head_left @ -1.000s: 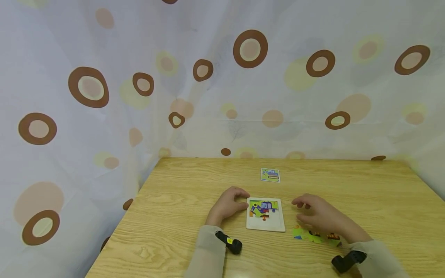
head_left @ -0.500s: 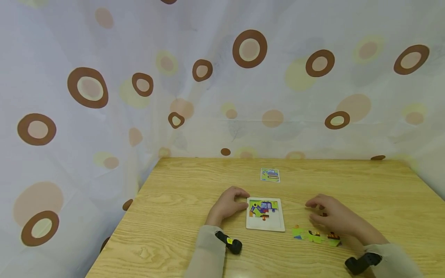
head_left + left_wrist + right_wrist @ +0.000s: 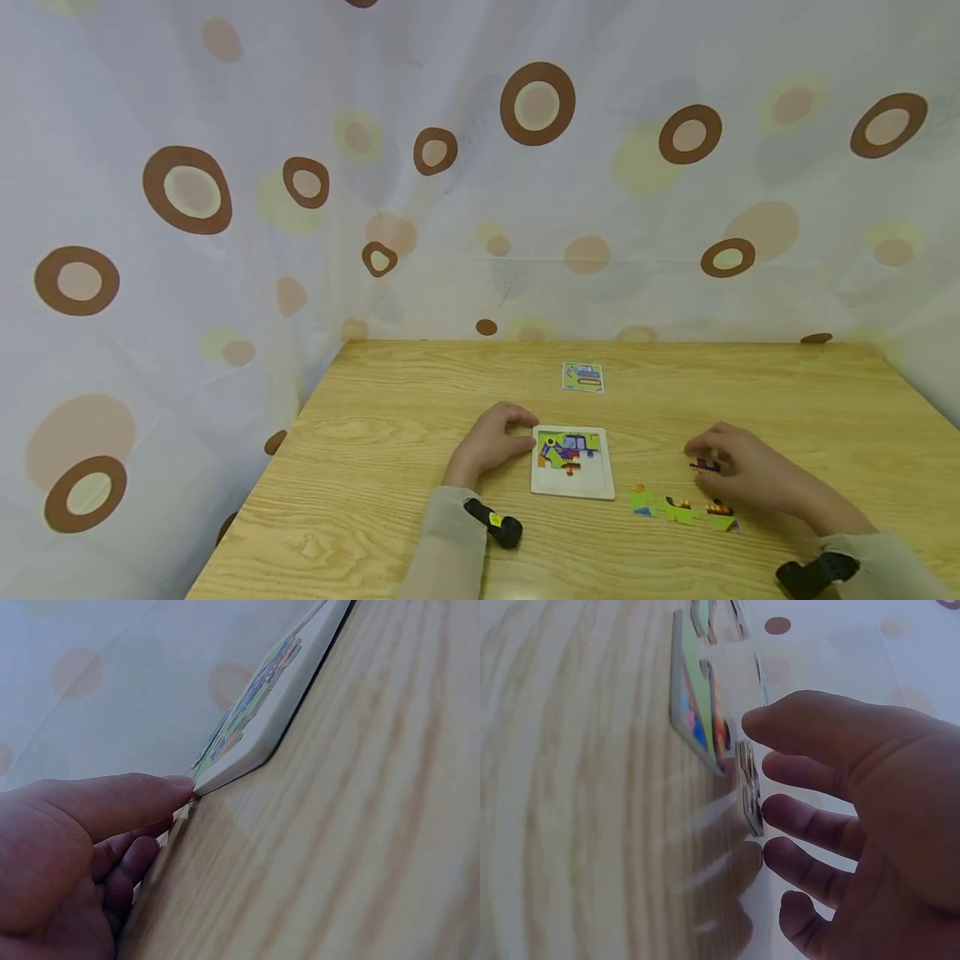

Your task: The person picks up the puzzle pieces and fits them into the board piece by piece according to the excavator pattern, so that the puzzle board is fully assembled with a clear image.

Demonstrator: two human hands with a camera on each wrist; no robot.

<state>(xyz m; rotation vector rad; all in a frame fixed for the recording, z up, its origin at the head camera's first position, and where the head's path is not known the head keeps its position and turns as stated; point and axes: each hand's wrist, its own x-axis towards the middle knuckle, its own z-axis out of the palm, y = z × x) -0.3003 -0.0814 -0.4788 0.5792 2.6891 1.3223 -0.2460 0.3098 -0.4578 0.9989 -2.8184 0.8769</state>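
A white-framed jigsaw puzzle board [image 3: 592,483] lies mid-table, its upper part filled with a digger picture and its lower part bare white. My left hand [image 3: 491,442] is at the board's left side; in the left wrist view the straight thumb [image 3: 142,799] touches the board's edge. On the right, my right hand [image 3: 761,475] hovers with thumb and fingers apart around a dark red puzzle piece [image 3: 705,467]. The right wrist view shows that piece [image 3: 749,787] lying flat near the fingertips, with no clear contact.
Three loose puzzle pieces lie in front of the right hand: a green and blue one [image 3: 642,502], a green one with a dark track [image 3: 680,512] and another green one [image 3: 722,517]. A small digger picture card [image 3: 582,377] lies farther back. A spotted curtain [image 3: 480,183] hangs behind the table.
My right hand has moved right, away from the board, and is now over the dark red piece, which has come into sight between the fingers. The left hand stays put at the board.
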